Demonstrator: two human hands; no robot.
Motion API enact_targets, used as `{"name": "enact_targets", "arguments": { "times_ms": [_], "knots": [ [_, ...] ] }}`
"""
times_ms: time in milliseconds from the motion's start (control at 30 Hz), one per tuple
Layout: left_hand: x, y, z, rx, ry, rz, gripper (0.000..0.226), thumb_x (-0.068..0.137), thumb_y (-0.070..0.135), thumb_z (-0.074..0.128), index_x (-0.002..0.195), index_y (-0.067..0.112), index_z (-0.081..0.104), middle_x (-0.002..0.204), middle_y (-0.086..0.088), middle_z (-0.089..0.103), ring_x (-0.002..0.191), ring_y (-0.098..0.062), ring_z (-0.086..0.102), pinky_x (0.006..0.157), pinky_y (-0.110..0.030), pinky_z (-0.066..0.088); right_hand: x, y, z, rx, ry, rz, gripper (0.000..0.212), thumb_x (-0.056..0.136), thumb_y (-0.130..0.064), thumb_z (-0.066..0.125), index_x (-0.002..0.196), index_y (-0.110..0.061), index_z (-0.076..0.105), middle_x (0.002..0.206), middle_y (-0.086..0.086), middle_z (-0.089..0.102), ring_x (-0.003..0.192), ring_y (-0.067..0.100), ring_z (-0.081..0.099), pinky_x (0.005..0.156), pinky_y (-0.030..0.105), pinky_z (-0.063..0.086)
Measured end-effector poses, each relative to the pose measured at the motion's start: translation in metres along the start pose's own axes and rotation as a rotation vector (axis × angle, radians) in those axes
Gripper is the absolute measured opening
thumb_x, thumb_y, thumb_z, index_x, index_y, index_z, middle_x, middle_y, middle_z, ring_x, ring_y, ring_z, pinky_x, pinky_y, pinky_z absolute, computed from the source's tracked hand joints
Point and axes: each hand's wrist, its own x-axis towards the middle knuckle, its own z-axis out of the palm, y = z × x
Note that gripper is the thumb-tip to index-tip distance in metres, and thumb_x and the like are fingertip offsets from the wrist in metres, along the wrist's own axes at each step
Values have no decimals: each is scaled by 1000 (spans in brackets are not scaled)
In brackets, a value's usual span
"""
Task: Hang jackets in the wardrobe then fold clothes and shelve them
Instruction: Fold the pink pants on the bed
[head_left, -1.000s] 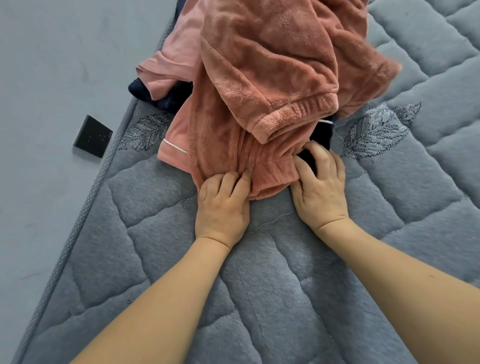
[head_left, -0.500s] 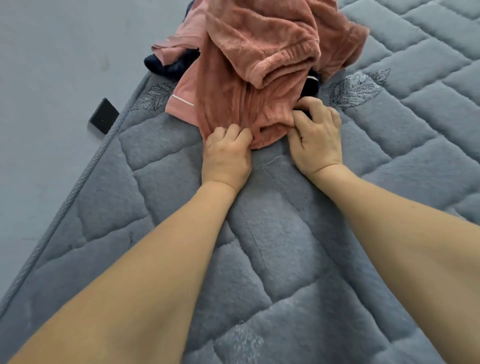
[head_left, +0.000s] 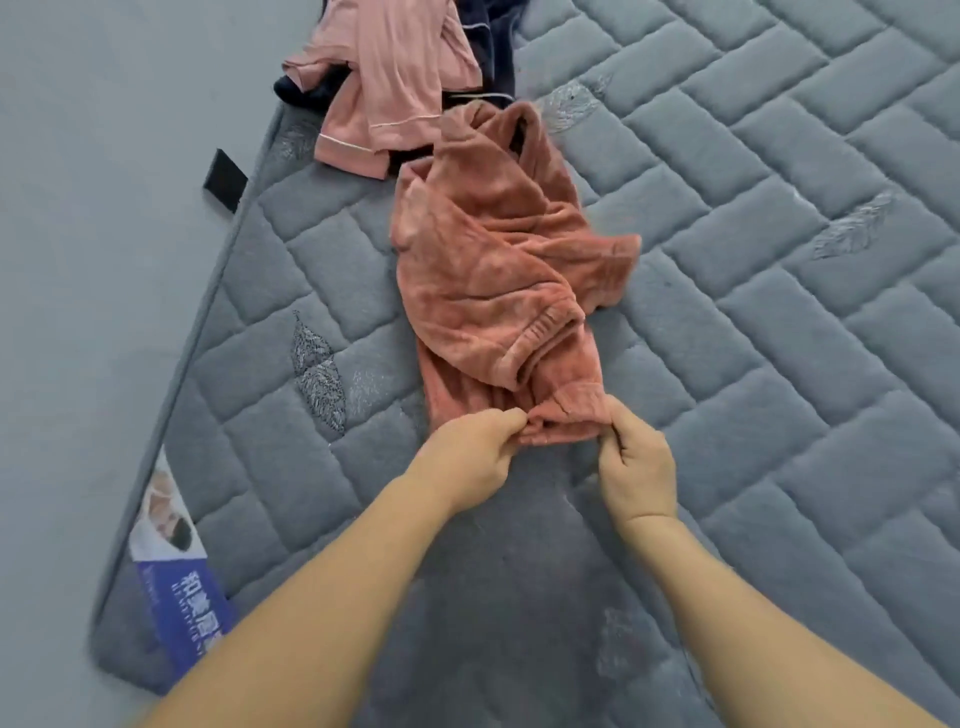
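Mattress (head_left: 779, 364) fills the frame, and the fleece (head_left: 493, 291) now lies stretched down its centre, dragged clear of the pink and navy pile (head_left: 395, 98) at the upper left. Left hand (head_left: 472, 452) and right hand (head_left: 636, 462) each pinch its near hem, up from flat pressing, so folding looks ready to start.

Plush, fuzzy terracotta fleece garment (head_left: 493, 280) lies on a matt quilted mattress (head_left: 779, 312) (grey knit fabric, stitched).

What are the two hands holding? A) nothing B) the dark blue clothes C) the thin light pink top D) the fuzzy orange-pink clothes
D: the left hand and the right hand both pinch the near edge of the fuzzy orange-pink clothes on the mattress.
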Motion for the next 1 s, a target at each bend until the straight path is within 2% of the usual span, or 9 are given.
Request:
{"name": "enact_targets", "arguments": {
  "times_ms": [100, 233, 333, 433, 500, 633, 700, 800, 1000],
  "knots": [
    [-34, 74, -43, -80, 60, 7, 8, 99, 27, 50, 93, 22, 49, 87, 1, 64, 83, -30, 59, 73, -40, 48, -18, -49, -62, 53, 75, 110, 41, 90, -24, 44, 120, -51, 53, 104, -13, 68, 86, 10, 61, 73, 23, 47],
    [-74, 182, -116, -95, 145, 110, 15, 96, 19, 53, 83, 24, 46, 79, 1, 57, 79, -31, 55, 65, -34, 33, -18, -127, -158, 199, 145, 136, 35, 92, -26, 43, 119, -29, 64, 112, 4, 72, 102, 28, 65, 87, 45, 51],
    [-110, 255, -166, -77, 178, 139, 14, 95, 18, 52, 87, 30, 49, 93, -6, 67, 88, -32, 60, 70, -36, 40, -25, -183, -226, 358, 207, 158, 27, 96, -16, 44, 112, -16, 66, 111, 10, 70, 105, 29, 63, 91, 50, 49],
    [-147, 319, -220, -69, 294, 158, 14, 96, 17, 53, 105, 24, 62, 109, -7, 69, 103, -29, 61, 87, -40, 46, -35, -242, -292, 411, 105, 161, 26, 99, -13, 41, 115, -17, 62, 118, 4, 65, 114, 22, 59, 95, 31, 45],
    [-169, 349, -251, 11, 414, 147, 13, 96, 19, 50, 103, 25, 60, 110, -7, 68, 106, -31, 60, 89, -42, 47, -46, -271, -337, 248, 18, 55, 22, 103, -29, 39, 108, -23, 59, 109, -2, 62, 108, 17, 56, 79, 19, 35],
    [-205, 363, -286, 166, 582, 63, 28, 94, 23, 42, 117, 29, 56, 118, -7, 65, 107, -33, 59, 88, -45, 48, -69, -307, -415, -219, -279, -195, 41, 79, -68, 58, 102, -33, 56, 94, -11, 61, 86, 13, 57, 67, 30, 38],
    [-213, 358, -280, 245, 540, 24, 26, 94, 25, 43, 117, 28, 55, 117, -10, 65, 106, -35, 59, 88, -45, 48, -76, -313, -428, -587, -488, -246, 33, 75, -47, 68, 102, -31, 59, 96, -5, 66, 88, 19, 62, 68, 30, 44],
    [-210, 349, -252, 348, 426, -3, 24, 96, 26, 45, 118, 24, 55, 118, -14, 64, 108, -38, 58, 90, -46, 47, -87, -312, -429, -893, -544, -162, 16, 75, -18, 59, 90, -23, 56, 98, 7, 69, 91, 30, 64, 70, 32, 49],
    [-190, 357, -271, 575, 563, 123, 13, 96, 17, 43, 107, 20, 50, 109, -12, 64, 93, -40, 62, 63, -38, 34, -74, -305, -450, -942, -217, -25, 34, 83, -12, 49, 115, -21, 56, 120, 9, 63, 111, 33, 60, 83, 40, 48]
  ]
}}
